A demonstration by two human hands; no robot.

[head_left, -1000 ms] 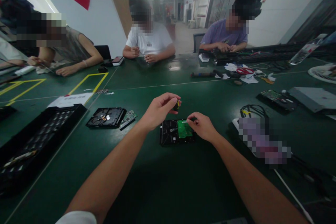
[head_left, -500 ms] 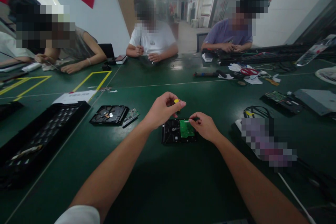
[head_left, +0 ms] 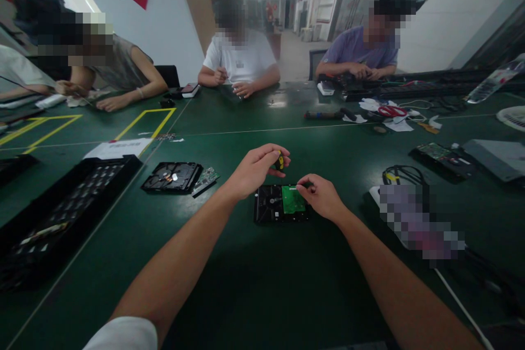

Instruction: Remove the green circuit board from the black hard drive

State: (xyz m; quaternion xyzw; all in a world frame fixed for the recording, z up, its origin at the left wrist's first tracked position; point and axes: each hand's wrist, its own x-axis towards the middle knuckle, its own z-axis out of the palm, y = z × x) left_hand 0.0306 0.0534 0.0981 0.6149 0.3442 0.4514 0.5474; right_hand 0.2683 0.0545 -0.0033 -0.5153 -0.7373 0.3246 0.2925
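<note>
Hard drive (head_left: 270,205) with green circuit board (head_left: 292,199) lies on the green table (head_left: 262,273), just under both hands. Left hand (head_left: 252,170) pinches a yellow-black screwdriver handle (head_left: 280,161) above it; right hand (head_left: 322,197) rests curled on the drive's far right corner.

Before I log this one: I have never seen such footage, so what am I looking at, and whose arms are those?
There is no machine here. A camera worn on a person's head looks forward and down, so the two bare arms are the wearer's own. On the green table lies a hard drive with its green circuit board facing up. The left hand pinches a small black and yellow tool handle above the drive; the right hand rests at the board's edge, pinching something too small to tell. To the left lie a second opened drive and a black tray. Three other people sit across the table.
</note>
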